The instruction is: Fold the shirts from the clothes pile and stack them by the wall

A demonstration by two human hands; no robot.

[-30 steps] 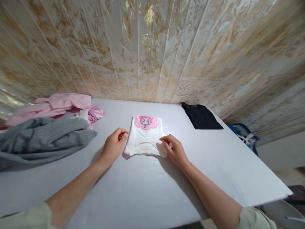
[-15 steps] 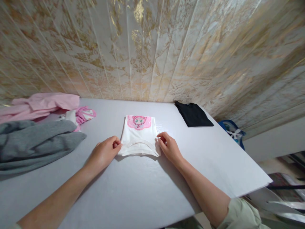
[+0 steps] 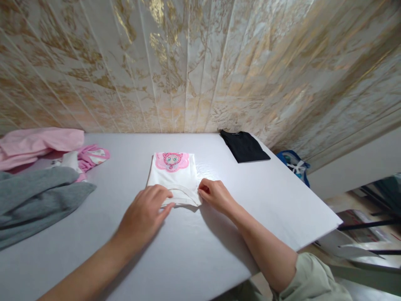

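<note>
A white T-shirt (image 3: 173, 179) lies folded into a small rectangle on the table, its neckline toward me and a pink cartoon print at the far end. My left hand (image 3: 145, 211) rests over the shirt's near left corner and hides it; the thumb stands apart from the fingers near the collar. At the near right corner, my right hand (image 3: 216, 194) has thumb and fingertips pinched together on the shirt's edge.
The white table (image 3: 200, 246) meets a gold-patterned curtain (image 3: 175, 83). A folded black garment (image 3: 246, 147) lies at the back right. On the left are a grey garment (image 3: 40, 200), a pink garment (image 3: 46, 140) and a pink-and-white one (image 3: 92, 156). A blue bag (image 3: 294, 165) sits beyond the right edge.
My left hand has moved right from the shirt's left edge onto its near corner, and its fingers have spread. My right hand now pinches the right edge. The view has shifted right.
</note>
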